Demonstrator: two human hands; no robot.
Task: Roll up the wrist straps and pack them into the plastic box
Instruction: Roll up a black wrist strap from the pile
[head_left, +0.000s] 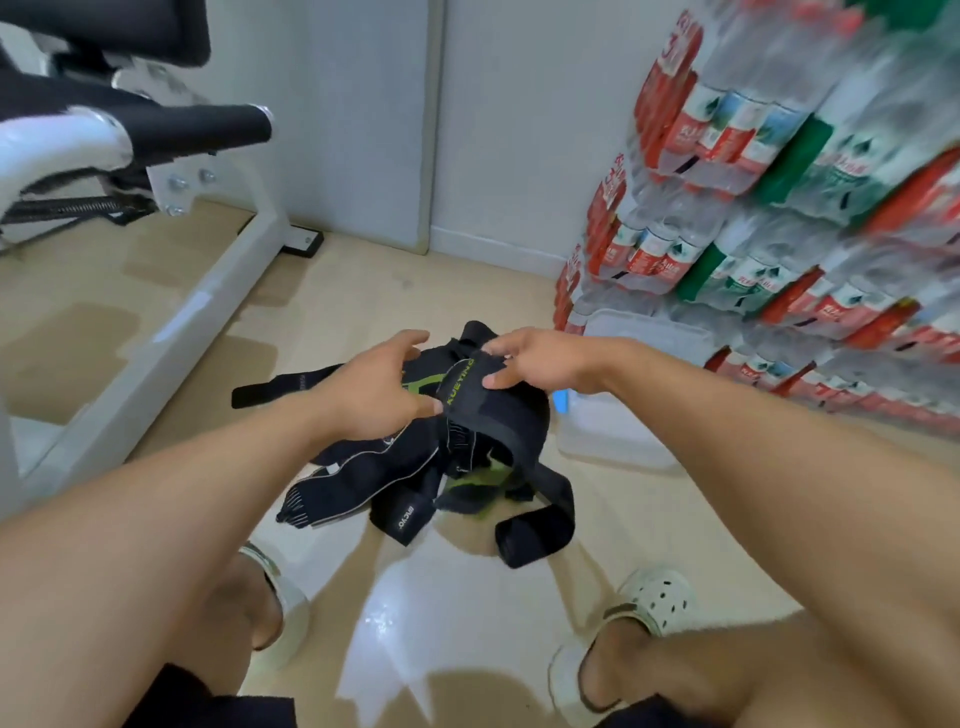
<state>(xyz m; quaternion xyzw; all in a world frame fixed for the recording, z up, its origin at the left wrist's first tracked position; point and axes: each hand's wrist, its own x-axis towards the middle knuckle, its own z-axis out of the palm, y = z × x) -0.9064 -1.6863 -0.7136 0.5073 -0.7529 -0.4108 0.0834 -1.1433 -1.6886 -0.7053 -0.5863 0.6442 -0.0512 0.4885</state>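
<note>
1. Nearest the camera, at the bottom of the frame, bare knees and cream perforated clogs (655, 597) frame a glossy tan floor.
2. At centre, the right hand (540, 364) pinches the end of a black wrist strap with green lettering (462, 382); the left hand (374, 389) pinches its near edge with its other fingers spread.
3. Judged: keep the first turn tight and edges aligned while the tail hangs.
4. Below lies the tangled black strap pile (415, 467).
5. The clear plastic box (608, 426) sits just right, before stacked bottled-water packs (779, 208).
</note>
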